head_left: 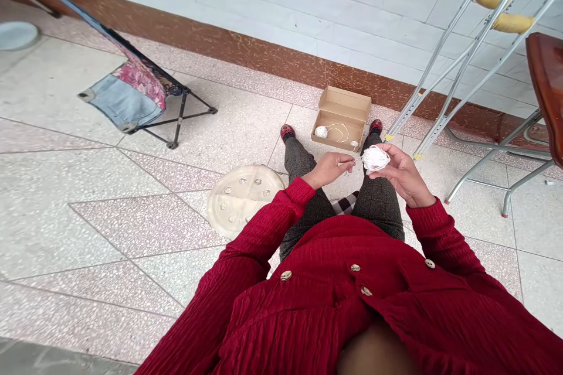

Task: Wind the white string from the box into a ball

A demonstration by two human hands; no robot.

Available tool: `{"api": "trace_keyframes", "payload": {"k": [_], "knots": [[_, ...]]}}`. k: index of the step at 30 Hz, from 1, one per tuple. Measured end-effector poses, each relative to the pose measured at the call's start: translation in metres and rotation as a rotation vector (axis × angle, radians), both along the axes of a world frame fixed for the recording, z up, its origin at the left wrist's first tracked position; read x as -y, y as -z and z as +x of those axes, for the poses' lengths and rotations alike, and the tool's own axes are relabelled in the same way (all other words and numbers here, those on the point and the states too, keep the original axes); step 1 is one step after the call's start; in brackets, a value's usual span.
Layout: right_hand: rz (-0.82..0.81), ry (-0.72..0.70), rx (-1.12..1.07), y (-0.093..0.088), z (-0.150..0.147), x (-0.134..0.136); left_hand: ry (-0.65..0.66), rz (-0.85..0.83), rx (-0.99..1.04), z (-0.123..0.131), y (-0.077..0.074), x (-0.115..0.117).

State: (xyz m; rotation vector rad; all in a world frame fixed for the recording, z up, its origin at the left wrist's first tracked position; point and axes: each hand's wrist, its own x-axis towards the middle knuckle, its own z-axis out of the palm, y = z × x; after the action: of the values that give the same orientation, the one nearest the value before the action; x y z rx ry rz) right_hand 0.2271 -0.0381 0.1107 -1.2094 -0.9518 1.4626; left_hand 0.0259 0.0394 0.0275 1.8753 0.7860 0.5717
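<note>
My right hand [402, 173] is wrapped around a white ball of yarn [375, 158], held above my knees. My left hand [329, 169] pinches the loose white strand [354, 159] that leads into that ball, just to its left. Both sleeves are dark red. On the floor beyond my feet lies an open cardboard box [341, 117] with a smaller white yarn ball [321, 132] and a loop of strand inside. I am seated, with grey trousers visible below the hands.
A round cream tray [241, 196] with several small objects lies on the tiled floor to my left. A folding fabric chair [132, 91] stands at far left. Metal crutches [475, 41] lean on the wall at right, beside a wooden chair [545, 82].
</note>
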Motion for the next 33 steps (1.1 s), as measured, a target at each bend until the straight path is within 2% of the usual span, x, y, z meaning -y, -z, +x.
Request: {"api": "trace_keyframes", "payload": {"k": [4,8,13,16,18,22,25,27,30,33], "knots": [[0.044,0.068,0.087,0.011,0.008,-0.017,0.034,-0.11,-0.002,0.005,0.006,0.019],[0.106,0.182,0.198,0.041,0.015,-0.043,0.087,-0.127,-0.018,0.001,0.005,0.037],[0.035,0.244,0.288,0.095,0.012,-0.061,0.08,0.008,-0.17,-0.015,-0.007,0.042],[0.037,0.244,0.372,0.12,0.004,-0.054,0.117,0.151,-0.248,-0.024,-0.018,0.036],[0.08,0.157,0.432,0.128,-0.005,-0.041,0.082,0.251,-0.263,-0.026,-0.024,0.028],[0.071,-0.066,0.42,0.123,-0.029,-0.01,0.032,0.368,-0.264,-0.024,-0.026,0.003],[-0.022,-0.137,0.306,0.103,-0.036,0.006,0.037,0.283,-0.232,-0.021,-0.016,-0.01],[-0.082,-0.119,0.178,0.086,-0.034,0.012,0.017,0.154,-0.157,-0.019,-0.007,-0.01],[-0.121,-0.054,-0.011,0.062,-0.028,0.013,-0.026,-0.034,-0.018,-0.013,0.008,0.002],[-0.137,0.033,-0.1,0.048,-0.024,0.005,-0.079,-0.135,0.031,-0.003,0.018,0.02]]}}
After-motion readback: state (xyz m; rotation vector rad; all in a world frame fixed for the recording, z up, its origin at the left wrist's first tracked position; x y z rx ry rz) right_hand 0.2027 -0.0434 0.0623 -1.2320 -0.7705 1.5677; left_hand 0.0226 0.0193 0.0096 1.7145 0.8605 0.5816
